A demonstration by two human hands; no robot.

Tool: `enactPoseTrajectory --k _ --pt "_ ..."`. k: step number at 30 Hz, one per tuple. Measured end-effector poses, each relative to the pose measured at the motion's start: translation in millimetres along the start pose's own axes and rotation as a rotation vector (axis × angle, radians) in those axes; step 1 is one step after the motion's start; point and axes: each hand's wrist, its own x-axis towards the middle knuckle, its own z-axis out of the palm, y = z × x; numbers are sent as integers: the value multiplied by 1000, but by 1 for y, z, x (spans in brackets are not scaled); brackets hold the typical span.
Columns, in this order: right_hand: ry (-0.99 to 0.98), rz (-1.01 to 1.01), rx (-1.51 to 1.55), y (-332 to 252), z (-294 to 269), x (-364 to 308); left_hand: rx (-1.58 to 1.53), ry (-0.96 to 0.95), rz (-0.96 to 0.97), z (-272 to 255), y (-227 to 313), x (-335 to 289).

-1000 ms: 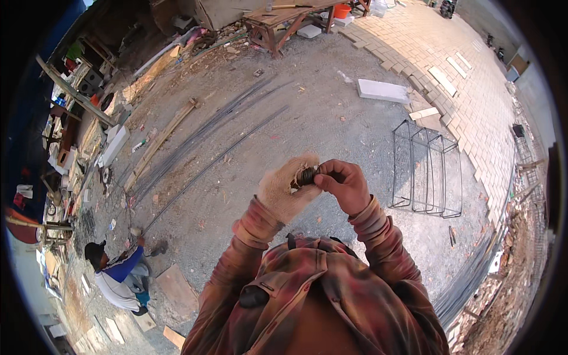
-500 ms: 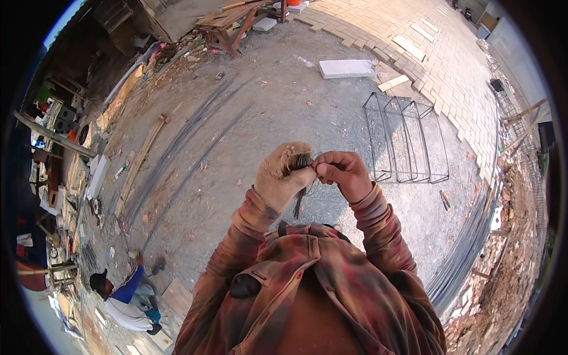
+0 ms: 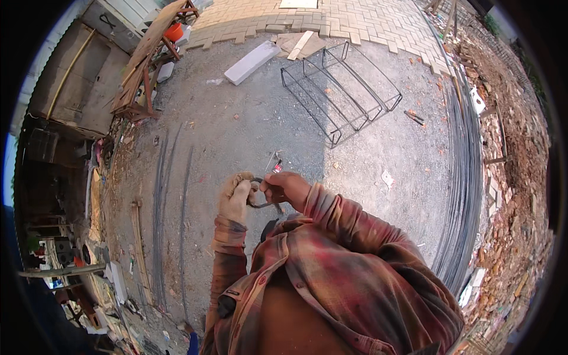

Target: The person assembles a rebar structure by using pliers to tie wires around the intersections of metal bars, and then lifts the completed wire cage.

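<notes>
In front of my chest, my gloved left hand point(image 3: 235, 200) is closed around a bundle of thin dark tie wire point(image 3: 259, 206). The bundle curves into a loop between my two hands, and a loose end hangs under my right hand. My bare right hand point(image 3: 289, 188) pinches the bundle from the other side, fingers closed on it. A welded-looking or tied rebar cage point(image 3: 334, 136) lies on the gravel beyond my hands, to the right. Pliers-like tool with dark handles point(image 3: 415, 118) rests on the ground right of the cage.
Long steel rods point(image 3: 464, 195) lie stacked along the right side, beside rubble. More rods point(image 3: 158, 207) and a wooden plank point(image 3: 141, 248) lie at left. A white block point(image 3: 251, 63), a wooden table point(image 3: 133, 77) and an orange bucket point(image 3: 173, 32) stand farther off. A co-worker's blue sleeve point(image 3: 193, 343) shows lower left.
My view has turned, so the cage now appears farther ahead and the co-worker is mostly out of frame. Both hands have come lower and left; the wire now shows as a curved loop.
</notes>
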Motion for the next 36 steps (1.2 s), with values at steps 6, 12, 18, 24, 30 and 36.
enactPoseTrajectory --k 6,12,18,24,30,36 --pt "26 -178 34 0 -41 -22 179 41 69 69 -62 36" --pt "58 -490 49 -55 -56 -82 214 -163 261 148 -57 49" --pt "135 -724 -220 -143 -30 -138 633 -178 180 176 -130 99" --pt "-11 -1406 -30 -240 -74 -258 568 -51 301 208 -95 155" --pt "466 -1294 -82 -247 -112 -240 672 -22 204 183 -136 261" --pt "970 -933 -153 -186 -161 -139 624 -3 214 164 -152 350"
